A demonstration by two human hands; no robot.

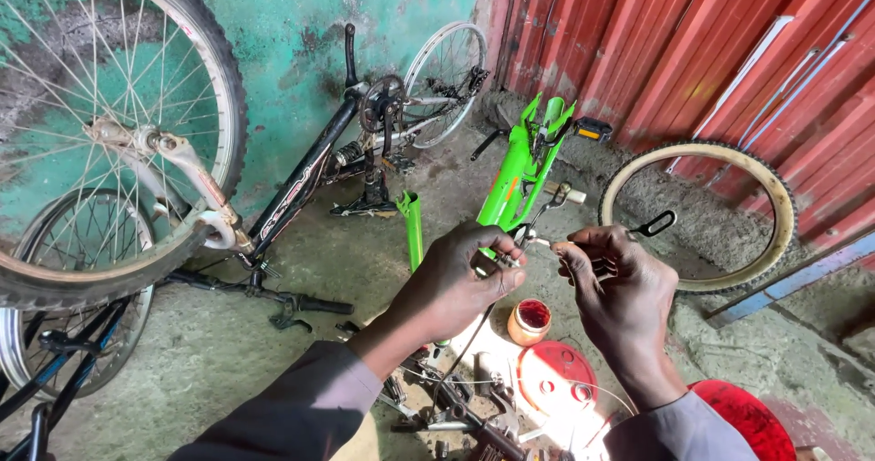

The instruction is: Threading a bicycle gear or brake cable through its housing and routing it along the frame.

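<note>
Green bicycle frame [515, 174] lying on the concrete floor [228, 343], centre of the view, just beyond both hands. The left hand [460, 279] is curled, its thumb and fingertips pinching a small metal fitting [504, 259] at the end of a thin cable [469, 338] that runs down toward the near edge. The right hand [620, 283] faces it, close but not touching, fingers bent and pinching a second small metal piece [556, 245]; what exactly that piece is cannot be told. Both wrists emerge from grey sleeves.

Below the hands, near: a small open tin of red grease [530, 320], a round red lid [556, 379] in bright sun, and a scatter of dark metal parts [456, 406]. A red rounded object [747, 420] sits at the near right corner.

Far centre: a black bicycle [355, 142] turned upside down against the green-painted wall [310, 24]. Left: a large spoked wheel [100, 124] close to the camera. Right: a loose tyre with a tan sidewall [697, 215] leaning near the red corrugated metal wall [693, 51].
</note>
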